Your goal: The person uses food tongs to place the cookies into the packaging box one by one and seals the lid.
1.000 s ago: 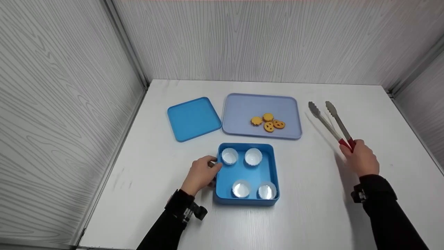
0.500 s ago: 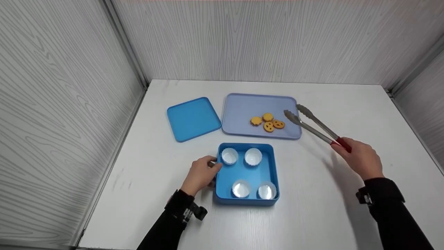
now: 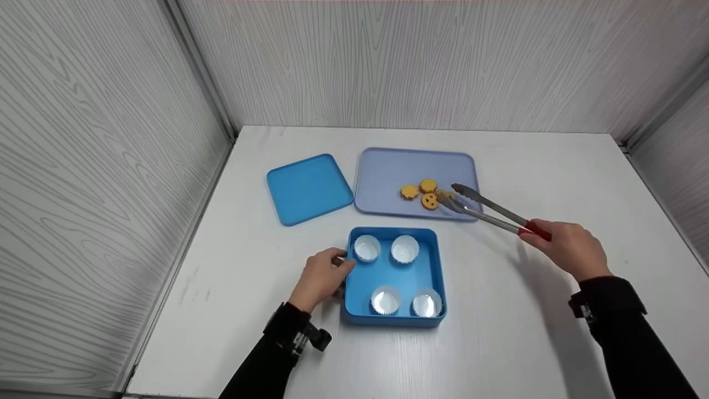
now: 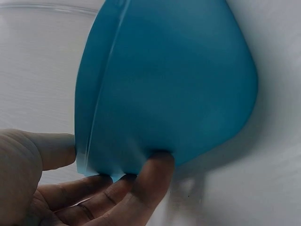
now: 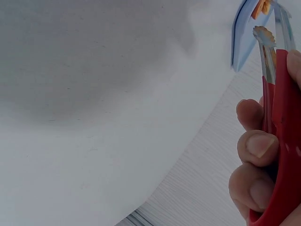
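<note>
My left hand (image 3: 322,280) holds the left wall of a square blue box (image 3: 396,274), its thumb at the rim. In the left wrist view, its fingers (image 4: 153,181) touch the box's outer wall (image 4: 174,80). Inside the box stand several white fluted cups (image 3: 367,249). My right hand (image 3: 570,249) grips metal tongs (image 3: 501,211) by their red handles (image 5: 288,113). The spread tong tips are over the right part of a lavender tray (image 3: 388,169), beside and partly covering a brown holed cookie (image 3: 445,195). Another holed cookie (image 3: 430,201) and two yellow ones (image 3: 409,192) lie close by.
A flat blue square lid or tray (image 3: 309,189) lies on the white table (image 3: 238,277), left of the lavender tray. Panels with a wood-grain pattern (image 3: 388,66) rise behind the table and along both sides.
My right hand has brought the tongs leftward, from beside the lavender tray to over its right part and the cookies. My left hand and the blue box have stayed in place.
</note>
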`<action>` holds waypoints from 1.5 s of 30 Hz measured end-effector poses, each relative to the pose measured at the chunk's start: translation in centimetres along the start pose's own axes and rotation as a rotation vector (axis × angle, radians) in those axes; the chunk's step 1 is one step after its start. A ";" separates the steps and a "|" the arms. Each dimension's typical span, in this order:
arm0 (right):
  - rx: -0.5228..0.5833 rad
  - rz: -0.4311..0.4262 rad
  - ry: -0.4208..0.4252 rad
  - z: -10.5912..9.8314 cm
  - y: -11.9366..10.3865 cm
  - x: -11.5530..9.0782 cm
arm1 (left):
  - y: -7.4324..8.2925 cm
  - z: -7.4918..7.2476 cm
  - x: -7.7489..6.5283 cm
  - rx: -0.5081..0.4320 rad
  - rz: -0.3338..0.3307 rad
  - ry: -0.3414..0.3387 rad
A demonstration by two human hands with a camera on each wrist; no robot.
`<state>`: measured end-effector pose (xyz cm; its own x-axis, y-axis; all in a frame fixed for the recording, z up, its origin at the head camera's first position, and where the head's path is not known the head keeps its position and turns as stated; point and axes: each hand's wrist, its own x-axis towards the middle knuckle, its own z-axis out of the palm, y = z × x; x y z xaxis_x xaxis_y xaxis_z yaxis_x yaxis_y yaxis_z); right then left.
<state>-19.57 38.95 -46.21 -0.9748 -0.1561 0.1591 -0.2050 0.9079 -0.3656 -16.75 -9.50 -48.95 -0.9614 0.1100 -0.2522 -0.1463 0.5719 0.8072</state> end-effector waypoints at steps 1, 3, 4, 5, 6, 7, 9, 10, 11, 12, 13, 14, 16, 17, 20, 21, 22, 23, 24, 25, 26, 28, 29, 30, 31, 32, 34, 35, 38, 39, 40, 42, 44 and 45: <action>-0.004 -0.001 -0.004 0.0 0.0 0.1 | 0.0 0.0 0.0 0.004 0.005 0.003; -0.018 -0.015 -0.007 0.0 -0.1 0.2 | 0.0 0.0 0.0 0.007 0.003 0.004; -0.027 -0.025 -0.009 0.0 -0.2 0.3 | 0.0 0.0 0.0 0.007 0.000 0.004; -0.038 -0.037 -0.006 0.0 -0.2 0.4 | 0.0 0.1 0.0 0.006 -0.002 0.003; -0.049 -0.049 -0.001 0.0 -0.3 0.5 | 0.0 0.1 0.0 0.004 -0.008 0.001; -0.063 -0.062 0.010 0.0 -0.4 0.6 | 0.0 0.1 0.0 0.002 -0.014 0.000; -0.094 -0.089 0.040 0.0 -0.7 0.7 | 0.0 0.1 0.0 -0.001 -0.023 -0.002; -0.108 -0.100 0.054 0.1 -0.7 0.7 | 0.1 0.1 0.0 -0.003 -0.026 -0.002; -0.118 -0.106 0.066 0.1 -0.9 0.7 | 0.1 0.1 0.0 -0.003 -0.028 -0.001; -0.125 -0.111 0.076 0.2 -0.9 0.8 | 0.1 0.1 0.0 -0.006 -0.031 -0.001; -0.131 -0.115 0.085 0.3 -1.0 0.8 | 0.1 0.1 -0.1 -0.006 -0.029 0.001; -0.134 -0.117 0.090 0.4 -1.1 0.9 | 0.0 0.1 -0.1 -0.004 -0.022 0.000; -0.135 -0.117 0.095 0.6 -1.1 0.9 | 0.0 0.1 -0.1 -0.006 -0.018 0.002; -0.132 -0.114 0.097 0.7 -1.2 1.0 | 0.0 0.1 -0.1 -0.005 -0.017 0.003; -0.117 -0.106 0.103 0.9 -1.3 1.0 | 0.0 0.1 -0.1 -0.006 -0.014 0.001; -0.113 -0.104 0.106 0.9 -1.3 1.0 | -0.1 0.1 -0.1 -0.008 -0.017 0.002; -0.109 -0.100 0.110 0.9 -1.3 1.0 | -0.1 0.2 -0.1 -0.008 -0.017 0.001; -0.106 -0.097 0.114 1.0 -1.3 1.0 | -0.1 0.2 0.0 -0.008 -0.018 -0.001; -0.104 -0.094 0.117 1.0 -1.3 1.0 | -0.1 0.2 0.0 -0.010 -0.019 -0.003; -0.103 -0.087 0.116 1.0 -1.3 0.9 | -0.1 0.2 0.0 -0.005 -0.017 -0.002; -0.101 -0.081 0.114 1.0 -1.3 0.9 | -0.1 0.2 0.0 -0.001 -0.014 0.000; -0.100 -0.067 0.112 1.0 -1.3 0.8 | -0.1 0.1 0.0 0.008 -0.013 0.003; -0.099 -0.060 0.111 1.0 -1.3 0.7 | -0.1 0.1 -0.1 0.013 -0.011 0.005; -0.100 -0.055 0.112 1.0 -1.3 0.7 | -0.1 0.1 0.0 0.020 -0.007 0.006; -0.106 -0.053 0.115 1.0 -1.3 0.6 | -0.1 0.1 0.0 0.026 -0.006 0.008; -0.113 -0.054 0.124 1.0 -1.3 0.6 | -0.1 0.1 0.0 0.026 -0.009 0.008; -0.130 -0.060 0.147 1.0 -1.3 0.5 | -0.1 0.1 0.0 0.027 -0.016 0.007; -0.139 -0.064 0.157 1.0 -1.3 0.5 | -0.1 0.2 0.1 0.027 -0.020 0.007; -0.165 -0.084 0.196 1.1 -1.3 0.4 | 0.0 0.2 0.1 0.023 -0.031 0.007; -0.169 -0.089 0.207 1.1 -1.3 0.3 | 0.0 0.1 0.1 0.023 -0.034 0.006; -0.175 -0.097 0.221 1.1 -1.3 0.2 | 0.0 0.1 0.1 0.020 -0.035 0.004; -0.179 -0.118 0.256 1.2 -1.2 -0.1 | 0.0 0.1 0.1 0.012 -0.039 -0.002; -0.180 -0.142 0.287 1.1 -1.2 -0.3 | 0.0 0.1 0.1 0.006 -0.045 -0.008; -0.185 -0.156 0.303 1.0 -1.3 -0.5 | 0.0 0.1 0.1 0.003 -0.048 -0.010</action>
<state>-18.95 37.48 -46.78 -0.8577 -0.2008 0.4733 -0.3024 0.9415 -0.1485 -16.82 -9.38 -49.03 -0.9509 0.0910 -0.2960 -0.1913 0.5791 0.7925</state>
